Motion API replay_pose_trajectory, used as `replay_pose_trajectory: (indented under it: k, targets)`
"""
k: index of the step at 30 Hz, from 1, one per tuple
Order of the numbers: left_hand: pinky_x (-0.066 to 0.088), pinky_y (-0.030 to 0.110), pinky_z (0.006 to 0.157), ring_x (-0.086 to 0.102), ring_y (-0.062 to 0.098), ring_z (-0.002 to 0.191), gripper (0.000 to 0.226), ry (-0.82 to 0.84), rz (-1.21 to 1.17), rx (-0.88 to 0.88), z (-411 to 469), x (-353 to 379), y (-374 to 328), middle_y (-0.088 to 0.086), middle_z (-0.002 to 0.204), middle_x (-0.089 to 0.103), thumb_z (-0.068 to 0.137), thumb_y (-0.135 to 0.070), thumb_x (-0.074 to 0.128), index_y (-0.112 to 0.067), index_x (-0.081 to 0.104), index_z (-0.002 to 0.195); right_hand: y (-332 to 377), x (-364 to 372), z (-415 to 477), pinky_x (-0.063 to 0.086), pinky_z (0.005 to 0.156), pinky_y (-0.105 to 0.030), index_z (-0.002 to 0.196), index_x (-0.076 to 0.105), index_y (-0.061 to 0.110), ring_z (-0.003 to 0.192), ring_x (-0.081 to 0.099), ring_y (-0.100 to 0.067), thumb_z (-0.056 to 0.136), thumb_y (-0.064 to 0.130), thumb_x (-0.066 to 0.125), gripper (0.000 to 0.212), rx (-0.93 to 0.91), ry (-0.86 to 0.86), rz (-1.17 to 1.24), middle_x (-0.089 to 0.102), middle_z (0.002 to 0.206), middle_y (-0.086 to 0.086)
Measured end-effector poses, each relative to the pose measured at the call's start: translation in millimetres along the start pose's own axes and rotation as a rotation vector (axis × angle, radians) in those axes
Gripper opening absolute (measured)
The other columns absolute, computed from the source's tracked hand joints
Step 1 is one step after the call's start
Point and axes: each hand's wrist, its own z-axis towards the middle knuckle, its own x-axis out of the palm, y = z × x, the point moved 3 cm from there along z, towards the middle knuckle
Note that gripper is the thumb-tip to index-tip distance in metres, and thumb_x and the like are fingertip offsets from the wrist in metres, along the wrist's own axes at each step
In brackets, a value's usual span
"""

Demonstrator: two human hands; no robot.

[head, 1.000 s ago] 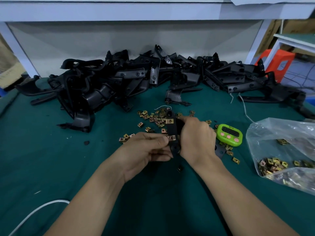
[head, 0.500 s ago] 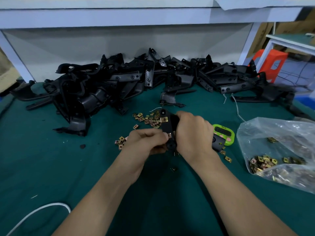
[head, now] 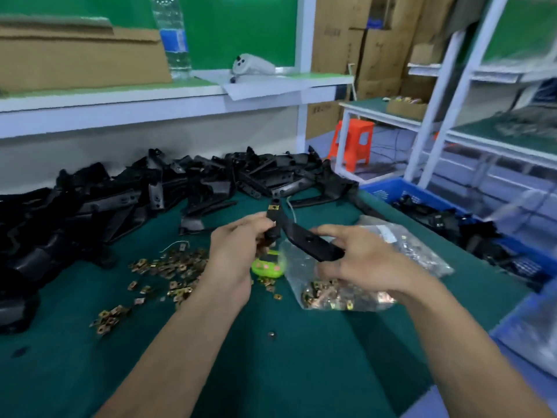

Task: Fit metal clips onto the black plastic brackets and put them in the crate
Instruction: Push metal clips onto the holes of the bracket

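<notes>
Both my hands hold one black plastic bracket (head: 304,236) above the green table (head: 286,372). My left hand (head: 238,254) grips its upright end, where a brass metal clip (head: 273,207) sits on the tip. My right hand (head: 358,260) holds the lower, right end. Loose metal clips (head: 168,267) lie scattered on the table to the left. A clear bag of clips (head: 355,279) lies under my right hand. A big pile of black brackets (head: 150,191) runs along the back. A blue crate (head: 388,190) with brackets inside stands at the right, beyond the table edge.
A green timer (head: 268,265) lies under the hands. An orange stool (head: 354,140) and white shelving (head: 452,95) stand to the right. A second blue crate (head: 512,318) shows at the right edge. A shelf behind holds a cardboard box (head: 78,55) and a water bottle (head: 174,37).
The view has swung up and to the right, bringing the blue crate into sight. The bracket has been lifted off the table and turned, with my right hand now on its right end.
</notes>
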Motion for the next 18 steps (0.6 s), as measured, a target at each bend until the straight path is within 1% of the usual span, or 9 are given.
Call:
replay_pose_trajectory:
  k: [2,4,6,8,9,12,14,15,18]
  targets:
    - [0.050,0.026,0.060,0.065,0.018,0.069,0.012,0.086,0.027,-0.028,-4,54,6,0.002,0.074,0.075,0.090,-0.009,0.070,-0.014,0.081,0.089,-35,-28,-24,0.044,0.048,-0.029,0.115,0.068,0.040,0.050,0.055,-0.018,0.075,0.011,0.078,0.050,0.043,-0.109,0.255,0.072,0.073,0.000]
    - [0.048,0.030,0.065,0.062,0.021,0.068,0.011,0.184,0.086,-0.089,-12,110,11,0.007,0.072,0.074,0.095,-0.010,0.066,-0.008,0.076,0.092,-68,-49,-44,0.043,0.046,-0.026,0.106,0.075,0.031,0.049,0.053,-0.019,0.069,0.006,0.077,0.045,0.124,-0.250,0.383,0.067,0.065,0.003]
    - [0.051,0.032,0.071,0.064,0.023,0.074,0.016,0.355,0.131,-0.152,-24,161,14,0.011,0.081,0.076,0.100,-0.013,0.060,-0.005,0.070,0.091,-99,-69,-47,0.037,0.042,-0.020,0.099,0.076,0.018,0.045,0.049,-0.016,0.062,0.005,0.074,0.040,0.219,-0.350,0.506,0.060,0.059,-0.002]
    - [0.056,0.033,0.080,0.064,0.022,0.087,0.014,0.538,0.208,-0.126,-36,207,10,0.013,0.096,0.076,0.100,-0.011,0.059,-0.009,0.066,0.089,-126,-98,-30,0.032,0.041,-0.020,0.091,0.070,0.011,0.042,0.045,-0.013,0.072,0.002,0.072,0.022,0.309,-0.444,0.722,0.055,0.055,-0.002]
    - [0.055,0.032,0.080,0.061,0.021,0.091,0.014,0.613,0.253,-0.103,-41,227,7,0.014,0.098,0.072,0.099,-0.009,0.059,-0.012,0.063,0.087,-139,-117,-17,0.031,0.044,-0.020,0.086,0.065,0.013,0.043,0.044,-0.011,0.082,0.005,0.069,0.009,0.343,-0.493,0.826,0.054,0.053,-0.001]
    - [0.047,0.028,0.081,0.053,0.019,0.092,0.011,0.740,0.385,-0.075,-44,262,2,0.011,0.096,0.060,0.096,-0.005,0.060,-0.016,0.061,0.095,-172,-163,17,0.033,0.056,-0.026,0.092,0.058,0.017,0.052,0.046,-0.014,0.098,0.037,0.061,0.021,0.462,-0.622,0.996,0.054,0.075,-0.003]
    - [0.044,0.031,0.084,0.050,0.020,0.088,0.012,0.732,0.443,-0.055,-30,259,-1,0.012,0.094,0.057,0.092,-0.003,0.064,-0.014,0.060,0.095,-191,-167,32,0.038,0.062,-0.029,0.114,0.060,0.016,0.070,0.051,-0.020,0.097,0.042,0.061,0.031,0.556,-0.627,0.911,0.054,0.104,-0.007]
    - [0.044,0.030,0.086,0.054,0.022,0.086,0.008,0.687,0.449,-0.034,-18,251,-3,0.011,0.093,0.060,0.091,-0.004,0.068,-0.011,0.064,0.092,-196,-163,38,0.039,0.063,-0.031,0.115,0.062,0.012,0.076,0.054,-0.024,0.096,0.037,0.064,0.031,0.580,-0.650,0.811,0.057,0.108,-0.009]
    - [0.054,0.028,0.092,0.070,0.018,0.096,0.014,0.482,0.427,0.038,23,209,-7,0.003,0.100,0.079,0.086,-0.011,0.077,-0.019,0.081,0.096,-185,-144,56,0.038,0.055,-0.029,0.085,0.063,0.008,0.063,0.052,-0.021,0.088,0.025,0.067,0.017,0.587,-0.711,0.377,0.061,0.081,-0.007]
